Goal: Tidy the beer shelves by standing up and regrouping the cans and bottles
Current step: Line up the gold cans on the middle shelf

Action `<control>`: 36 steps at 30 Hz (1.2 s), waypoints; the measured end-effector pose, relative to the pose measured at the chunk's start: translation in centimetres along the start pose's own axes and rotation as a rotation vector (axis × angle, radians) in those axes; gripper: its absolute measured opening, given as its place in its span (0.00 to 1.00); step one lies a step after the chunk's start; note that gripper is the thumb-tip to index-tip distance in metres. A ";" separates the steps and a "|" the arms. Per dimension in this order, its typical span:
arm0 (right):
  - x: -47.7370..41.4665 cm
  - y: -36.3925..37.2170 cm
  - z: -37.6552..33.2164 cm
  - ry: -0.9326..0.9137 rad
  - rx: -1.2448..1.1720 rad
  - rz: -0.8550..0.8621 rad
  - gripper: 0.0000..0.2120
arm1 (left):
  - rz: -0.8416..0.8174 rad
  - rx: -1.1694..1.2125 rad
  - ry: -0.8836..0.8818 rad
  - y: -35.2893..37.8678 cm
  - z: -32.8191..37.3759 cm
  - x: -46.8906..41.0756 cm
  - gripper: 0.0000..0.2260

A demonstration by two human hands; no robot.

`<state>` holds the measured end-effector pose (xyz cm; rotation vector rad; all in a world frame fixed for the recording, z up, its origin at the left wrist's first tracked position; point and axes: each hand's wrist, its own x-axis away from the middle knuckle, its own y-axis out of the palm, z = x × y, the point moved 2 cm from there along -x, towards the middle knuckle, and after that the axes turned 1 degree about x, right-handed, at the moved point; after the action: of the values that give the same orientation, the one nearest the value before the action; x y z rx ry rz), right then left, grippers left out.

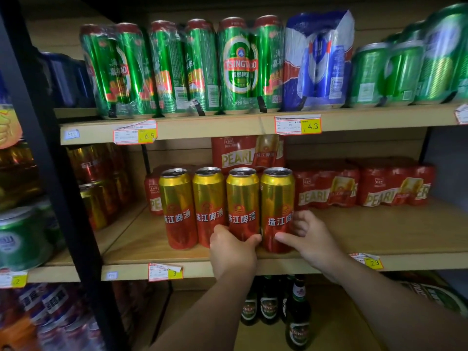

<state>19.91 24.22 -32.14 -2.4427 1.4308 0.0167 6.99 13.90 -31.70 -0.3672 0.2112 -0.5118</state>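
Note:
Several gold-and-red beer cans stand upright in a row at the front of the middle shelf (379,234). My left hand (231,249) grips the base of the third can (242,198), thumb curled round its right side. My right hand (310,239) grips the base of the fourth, rightmost can (277,198), thumb in front and fingers behind it. The first can (177,206) and second can (209,201) stand untouched to the left.
Red Pearl multipacks (364,184) fill the back of the middle shelf. Wrapped green Tsingtao cans (238,64) and a blue pack (319,62) line the top shelf. Green bottles (297,315) stand on the shelf below. A black upright (50,148) divides off the left bay.

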 end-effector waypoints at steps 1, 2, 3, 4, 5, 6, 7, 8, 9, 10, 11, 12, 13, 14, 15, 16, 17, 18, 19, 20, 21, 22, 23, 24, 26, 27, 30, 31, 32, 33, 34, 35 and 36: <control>0.1 0.2 0.0 -0.012 0.001 0.002 0.30 | 0.008 0.003 -0.004 0.1 0.0 0.1 0.29; 0.1 0.3 0.0 -0.024 0.013 0.011 0.29 | 0.014 0.004 -0.002 0.3 0.0 0.1 0.28; 0.2 0.4 0.0 -0.033 0.022 0.016 0.29 | 0.016 0.001 0.004 0.4 -0.1 0.2 0.28; 0.3 0.4 0.1 -0.035 0.031 0.007 0.29 | 0.016 -0.004 0.017 0.5 -0.2 0.3 0.28; 0.5 0.6 0.3 -0.029 0.034 -0.014 0.31 | 0.014 -0.010 0.038 0.6 -0.4 0.3 0.28; 0.6 0.7 0.6 -0.015 0.036 -0.038 0.33 | 0.011 -0.016 0.065 0.6 -0.6 0.4 0.28; 0.6 0.8 0.8 0.002 0.035 -0.055 0.35 | 0.008 -0.027 0.092 0.5 -0.9 0.4 0.27; 0.7 0.9 1.0 0.017 0.038 -0.059 0.35 | 0.004 -0.041 0.115 0.5 -1.1 0.4 0.27; 0.7 1.0 1.1 0.025 0.042 -0.053 0.34 | 0.002 -0.054 0.127 0.5 -1.2 0.3 0.26; 0.6 1.0 1.3 0.030 0.048 -0.046 0.33 | 0.003 -0.064 0.129 0.5 -1.3 0.3 0.26; 0.5 1.0 1.3 0.029 0.055 -0.045 0.30 | 0.009 -0.068 0.117 0.6 -1.3 0.2 0.25; 0.5 1.1 1.3 0.025 0.065 -0.049 0.29 | 0.018 -0.066 0.097 0.7 -1.2 0.1 0.25; 0.4 1.1 1.3 0.020 0.077 -0.055 0.27 | 0.029 -0.062 0.073 0.8 -1.2 0.1 0.25; 0.3 1.1 1.3 0.018 0.089 -0.061 0.27 | 0.040 -0.059 0.055 0.9 -1.1 0.1 0.24; 0.2 1.1 1.3 0.015 0.097 -0.064 0.26 | 0.050 -0.059 0.041 1.0 -1.0 0.1 0.24; 0.1 1.1 1.4 0.017 0.107 -0.063 0.26 | 0.058 -0.060 0.031 1.2 -1.0 0.1 0.23; 0.0 1.2 1.5 0.019 0.120 -0.060 0.26 | 0.063 -0.060 0.023 1.2 -1.0 0.2 0.23; -0.1 1.3 1.6 0.024 0.140 -0.052 0.27 | 0.067 -0.060 0.017 1.3 -0.9 0.2 0.23; -0.2 1.3 1.7 0.028 0.164 -0.039 0.27 | 0.071 -0.060 0.011 1.3 -0.9 0.2 0.23; -0.2 1.4 1.7 0.032 0.185 -0.026 0.28 | 0.076 -0.061 0.007 1.3 -0.8 0.2 0.23; -0.3 1.4 1.8 0.038 0.192 -0.016 0.28 | 0.080 -0.063 0.003 1.4 -0.8 0.2 0.24; -0.4 1.5 1.8 0.049 0.183 -0.006 0.28 | 0.083 -0.067 0.002 1.4 -0.8 0.1 0.24; -0.4 1.5 1.8 0.062 0.176 0.006 0.28 | 0.086 -0.069 0.002 1.5 -0.8 0.1 0.25; -0.4 1.5 1.9 0.071 0.176 0.027 0.28 | 0.088 -0.073 0.004 1.5 -0.7 0.1 0.25; -0.6 1.8 2.1 0.083 0.197 0.085 0.29 | 0.092 -0.088 0.010 1.5 -0.8 0.1 0.25; -0.7 1.9 2.1 0.087 0.212 0.115 0.30 | 0.093 -0.100 0.016 1.5 -0.8 0.1 0.25; -0.7 2.6 2.1 0.098 0.244 0.191 0.33 | 0.097 -0.134 0.038 1.6 -0.9 0.0 0.25; -0.7 2.8 2.0 0.103 0.253 0.210 0.33 | 0.098 -0.138 0.044 1.6 -0.9 0.0 0.24; -0.7 3.0 1.9 0.110 0.264 0.226 0.34 | 0.097 -0.140 0.047 1.6 -1.0 0.0 0.24; -0.6 3.1 1.9 0.115 0.274 0.240 0.34 | 0.097 -0.141 0.049 1.6 -1.0 0.0 0.24; -0.6 3.2 1.8 0.116 0.282 0.250 0.34 | 0.098 -0.138 0.048 1.6 -1.0 -0.1 0.24; -0.6 3.2 1.8 0.118 0.285 0.262 0.34 | 0.100 -0.133 0.046 1.6 -1.0 -0.1 0.24; -0.5 3.3 1.8 0.120 0.286 0.274 0.34 | 0.100 -0.129 0.043 1.6 -1.0 -0.1 0.24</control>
<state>17.09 23.67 -34.57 -2.0359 1.6810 -0.2593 7.27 14.97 -33.26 -0.4687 0.3037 -0.4089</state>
